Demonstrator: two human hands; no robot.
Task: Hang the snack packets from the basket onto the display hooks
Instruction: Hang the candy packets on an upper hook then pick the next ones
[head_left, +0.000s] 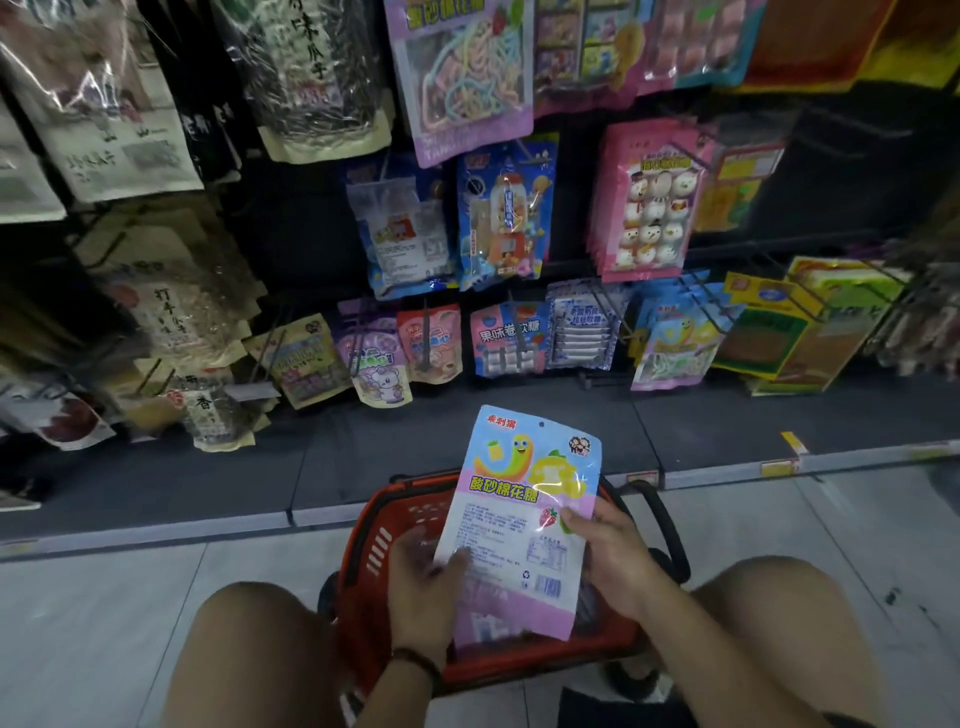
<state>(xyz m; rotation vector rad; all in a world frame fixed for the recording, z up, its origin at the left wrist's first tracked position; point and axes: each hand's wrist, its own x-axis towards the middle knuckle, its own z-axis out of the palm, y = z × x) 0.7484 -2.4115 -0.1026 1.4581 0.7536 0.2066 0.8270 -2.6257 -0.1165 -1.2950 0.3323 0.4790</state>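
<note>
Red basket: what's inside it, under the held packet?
Mostly hidden. The held packet, gripped by the left hand and right hand, covers most of the red basket. Only bare mesh wall and a pale packet low down show; contents cannot be counted.

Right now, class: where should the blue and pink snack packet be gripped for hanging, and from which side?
Grip the snack packet by its side edges near the top, as a judgement. The hang hole sits at the top centre and must stay clear. Both hands, left hand and right hand, now hold its lower half.
</note>
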